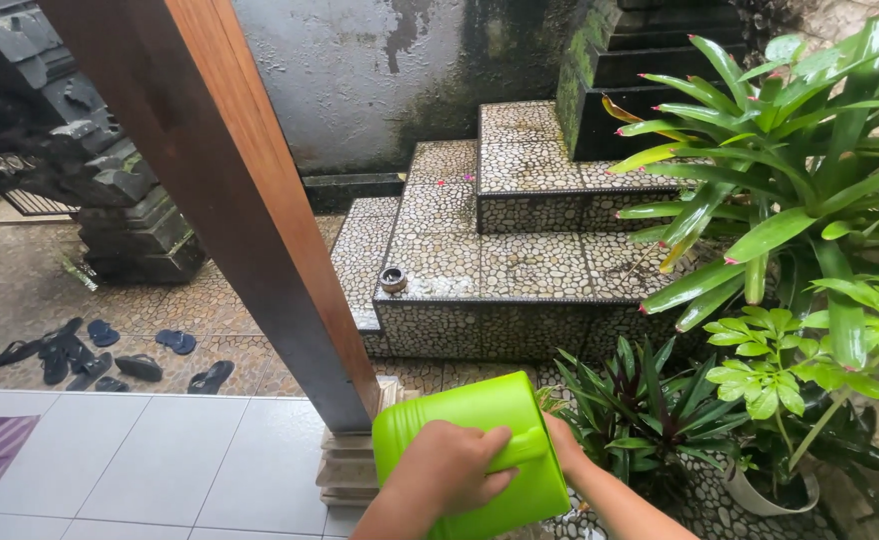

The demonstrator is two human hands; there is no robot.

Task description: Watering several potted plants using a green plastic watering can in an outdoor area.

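Here, at the bottom centre of the frame, you grip a bright green plastic watering can in both bare hands. Your left hand is clamped over its top, fingers curled around the handle; your right hand presses against the can's right side, mostly hidden behind it, so whether its fingers are closed cannot be told. The can hangs just beside a dark-leaved plant at lower right, with a white pot holding a light green shrub further right. A large bromeliad fills the upper right. Pebble-faced steps rise through the centre, a small round dish resting on the lowest. A brown wooden post slants across the left, and sandals lie scattered at middle left, above white floor tiles.
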